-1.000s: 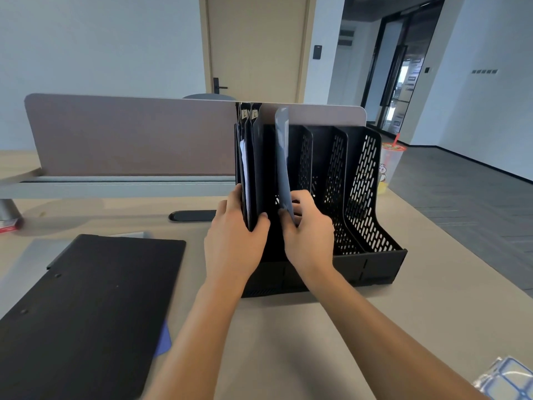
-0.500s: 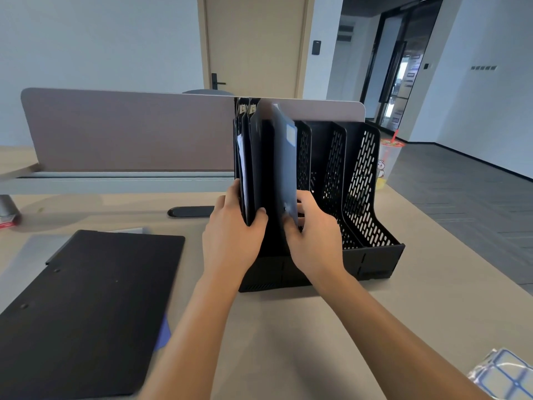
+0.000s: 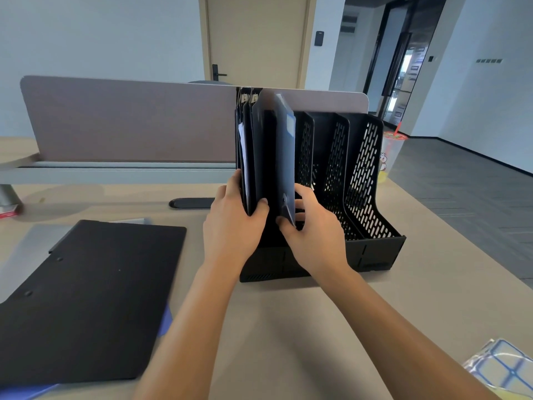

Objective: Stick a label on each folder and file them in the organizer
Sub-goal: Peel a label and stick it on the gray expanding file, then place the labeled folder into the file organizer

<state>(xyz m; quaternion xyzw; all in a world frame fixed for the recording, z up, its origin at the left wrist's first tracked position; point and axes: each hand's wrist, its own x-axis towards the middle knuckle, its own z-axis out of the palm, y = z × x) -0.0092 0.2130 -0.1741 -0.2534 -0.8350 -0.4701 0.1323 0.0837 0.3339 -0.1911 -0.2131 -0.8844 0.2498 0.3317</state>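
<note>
A black mesh organizer with several upright slots stands on the desk. Its leftmost slot holds black folders standing on edge. My left hand grips their front edges, thumb on the right side. A dark blue folder with a pale label near its top stands in the slot beside them, tilted slightly right. My right hand pinches its lower front corner. Another black folder lies flat on the desk to the left, with blue edges showing under it.
A label sheet with blue-bordered stickers lies at the bottom right. A drink cup stands behind the organizer on the right. A desk divider panel runs along the back. The two rightmost organizer slots look empty.
The blue folder has turned from edge-on to show its labelled face and settled deeper into the slot. My hands have stayed in nearly the same place.
</note>
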